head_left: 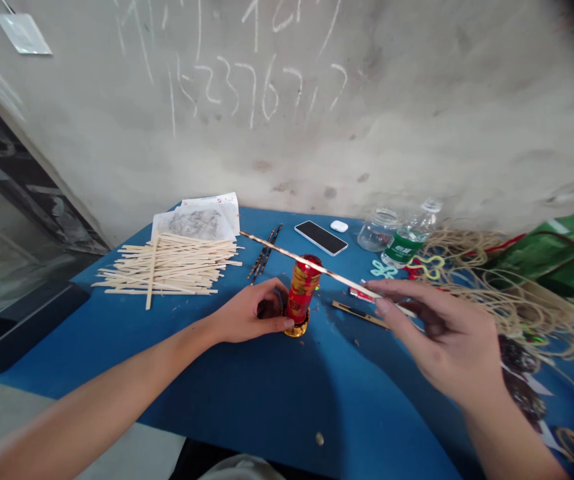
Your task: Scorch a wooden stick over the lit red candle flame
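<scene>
My left hand point(251, 311) is closed around the gold base of a red candle point(301, 293) with gold markings, which stands upright on the blue table point(247, 393). My right hand point(437, 327) pinches one end of a thin bamboo strip point(277, 249) between thumb and fingers. The strip slants across the candle's top, and brown scorch marks show along its far part. Whether it touches the candle, and whether a flame burns there, I cannot tell. Several dark, scorched strips point(265, 252) lie behind the candle.
Left lies a pile of pale strips point(181, 263) beside papers point(211, 210). A phone point(321, 237), white earphone case point(339, 226), glass jar point(377, 230) and water bottle point(407, 240) are behind. A yellowish knife point(359, 315) lies near my right hand; tangled cord point(527, 313) spreads right.
</scene>
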Demonstrator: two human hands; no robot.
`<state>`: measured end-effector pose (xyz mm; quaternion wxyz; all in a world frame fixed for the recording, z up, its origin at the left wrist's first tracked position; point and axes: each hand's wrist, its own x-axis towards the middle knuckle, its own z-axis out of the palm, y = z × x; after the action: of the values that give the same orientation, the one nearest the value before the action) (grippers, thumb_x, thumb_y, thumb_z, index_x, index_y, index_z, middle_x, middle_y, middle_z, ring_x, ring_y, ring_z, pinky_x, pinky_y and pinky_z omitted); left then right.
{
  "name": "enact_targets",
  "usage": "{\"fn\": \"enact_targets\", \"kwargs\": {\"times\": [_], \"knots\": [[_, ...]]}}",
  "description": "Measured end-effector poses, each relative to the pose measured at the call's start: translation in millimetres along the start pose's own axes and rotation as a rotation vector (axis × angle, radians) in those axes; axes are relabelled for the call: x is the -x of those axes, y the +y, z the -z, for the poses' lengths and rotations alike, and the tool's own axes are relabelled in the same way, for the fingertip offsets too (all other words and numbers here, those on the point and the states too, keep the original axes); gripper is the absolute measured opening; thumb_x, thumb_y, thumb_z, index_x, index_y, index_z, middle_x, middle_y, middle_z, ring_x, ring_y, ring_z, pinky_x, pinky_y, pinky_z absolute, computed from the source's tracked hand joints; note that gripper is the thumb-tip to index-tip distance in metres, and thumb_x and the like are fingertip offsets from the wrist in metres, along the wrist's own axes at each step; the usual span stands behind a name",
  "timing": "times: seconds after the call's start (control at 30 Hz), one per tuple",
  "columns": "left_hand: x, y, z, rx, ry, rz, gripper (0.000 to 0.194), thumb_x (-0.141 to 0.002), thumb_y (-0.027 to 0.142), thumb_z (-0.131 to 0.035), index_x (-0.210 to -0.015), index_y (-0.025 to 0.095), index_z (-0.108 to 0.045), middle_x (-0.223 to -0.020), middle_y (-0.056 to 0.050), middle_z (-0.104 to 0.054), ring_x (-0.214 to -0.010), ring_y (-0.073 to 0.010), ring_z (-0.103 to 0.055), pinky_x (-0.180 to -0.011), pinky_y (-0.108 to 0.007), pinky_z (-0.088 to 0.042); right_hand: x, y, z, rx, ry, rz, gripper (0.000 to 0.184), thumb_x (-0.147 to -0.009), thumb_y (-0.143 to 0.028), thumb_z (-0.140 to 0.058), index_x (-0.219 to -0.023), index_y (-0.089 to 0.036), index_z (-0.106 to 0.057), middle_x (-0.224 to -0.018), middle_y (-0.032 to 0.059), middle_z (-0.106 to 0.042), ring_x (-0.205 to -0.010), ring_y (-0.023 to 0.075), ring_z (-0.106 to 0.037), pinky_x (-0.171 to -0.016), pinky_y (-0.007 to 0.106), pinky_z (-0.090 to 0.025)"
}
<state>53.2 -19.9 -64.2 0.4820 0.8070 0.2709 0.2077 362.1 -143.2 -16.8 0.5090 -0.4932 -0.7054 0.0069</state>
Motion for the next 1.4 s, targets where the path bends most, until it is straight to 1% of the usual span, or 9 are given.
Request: {"fn": "enact_targets", "kwargs": {"times": [0.13,0.4,0.63,0.73,0.83,0.93,1.13,1.33,1.4], "knots": [[-0.2,1.3,0.3,-0.003,-0.002,-0.006,0.052,-0.099,0.058,-0.082,-0.128,0.021,-0.062,-0.084,0.003,-0.07,-0.07,-0.0147,-0.059,-0.065,-0.029,-0.041,-0.5,1.7,-1.1,-0.013,-0.002,-0.008,0.026,-0.102,-0.023,-0.08,-0.122,-0.038,-0.086,-0.109,-0.0046,-0.09,-0.086,0.0133,-0.085,-0.078,0.019,-0.07],[0.2,1.5,0.3,0.002,0.006,-0.002,0.051,-0.099,0.057,-0.082,-0.128,0.02,-0.062,-0.084,0.003,-0.07,-0.069,-0.0141,-0.058,-0.065,-0.028,-0.04,0.5,-0.7,0.0,0.016,-0.018,-0.055,0.023,-0.104,-0.027,-0.078,-0.122,-0.041,-0.086,-0.107,-0.0062,-0.089,-0.078,0.0107,-0.082,-0.068,0.016,-0.066],[0.0,2.4,-0.4,0.005,0.008,-0.004,0.051,-0.099,0.057,-0.082,-0.128,0.021,-0.063,-0.083,0.004,-0.069,-0.068,-0.0139,-0.057,-0.065,-0.028,-0.04,1.5,1.0,-0.5,-0.017,-0.025,-0.076,0.024,-0.104,-0.028,-0.078,-0.123,-0.042,-0.085,-0.111,-0.006,-0.089,-0.082,0.0117,-0.083,-0.071,0.018,-0.068],[0.2,2.0,-0.8,0.007,0.01,-0.006,0.052,-0.098,0.057,-0.082,-0.13,0.021,-0.063,-0.085,0.003,-0.071,-0.068,-0.014,-0.058,-0.065,-0.028,-0.04,1.1,1.9,-1.0,-0.005,-0.017,-0.068,0.024,-0.104,-0.028,-0.078,-0.123,-0.042,-0.085,-0.108,-0.0063,-0.089,-0.081,0.0109,-0.083,-0.071,0.017,-0.067],[0.7,1.2,-0.8,0.007,0.009,-0.007,0.052,-0.098,0.056,-0.082,-0.13,0.02,-0.063,-0.085,0.003,-0.071,-0.069,-0.0141,-0.058,-0.065,-0.028,-0.04,0.9,2.7,-1.3,0.003,-0.019,-0.059,0.022,-0.104,-0.029,-0.078,-0.122,-0.041,-0.085,-0.107,-0.0062,-0.089,-0.078,0.0105,-0.082,-0.067,0.016,-0.066],[0.7,0.6,-0.4,0.004,0.009,-0.009,0.052,-0.099,0.056,-0.083,-0.131,0.02,-0.063,-0.085,0.003,-0.07,-0.069,-0.0138,-0.058,-0.065,-0.028,-0.04,0.8,2.6,-1.5,0.002,-0.019,-0.059,0.022,-0.104,-0.029,-0.078,-0.121,-0.04,-0.085,-0.106,-0.0059,-0.089,-0.075,0.0106,-0.082,-0.067,0.017,-0.066],[-0.1,0.8,-0.4,0.007,0.004,-0.009,0.052,-0.099,0.056,-0.082,-0.131,0.02,-0.062,-0.085,0.003,-0.07,-0.069,-0.014,-0.058,-0.066,-0.028,-0.041,-0.7,-0.5,-1.6,0.024,-0.009,-0.046,0.02,-0.104,-0.029,-0.079,-0.119,-0.039,-0.086,-0.102,-0.0054,-0.089,-0.072,0.0104,-0.081,-0.061,0.016,-0.063],[0.7,2.0,-0.8,0.01,0.006,-0.008,0.052,-0.099,0.056,-0.082,-0.131,0.02,-0.062,-0.085,0.003,-0.07,-0.069,-0.0138,-0.057,-0.065,-0.028,-0.04,-1.5,-2.6,-0.4,0.043,0.003,-0.044,0.018,-0.103,-0.028,-0.079,-0.116,-0.04,-0.087,-0.098,-0.0061,-0.089,-0.072,0.0107,-0.081,-0.071,0.018,-0.066],[1.0,1.9,-0.4,0.009,0.005,-0.007,0.051,-0.099,0.056,-0.082,-0.13,0.02,-0.062,-0.085,0.003,-0.07,-0.069,-0.0139,-0.057,-0.065,-0.028,-0.04,-1.7,-3.0,0.2,0.049,0.011,-0.046,0.018,-0.103,-0.028,-0.079,-0.115,-0.04,-0.087,-0.098,-0.0065,-0.088,-0.071,0.0103,-0.08,-0.07,0.018,-0.066]]}}
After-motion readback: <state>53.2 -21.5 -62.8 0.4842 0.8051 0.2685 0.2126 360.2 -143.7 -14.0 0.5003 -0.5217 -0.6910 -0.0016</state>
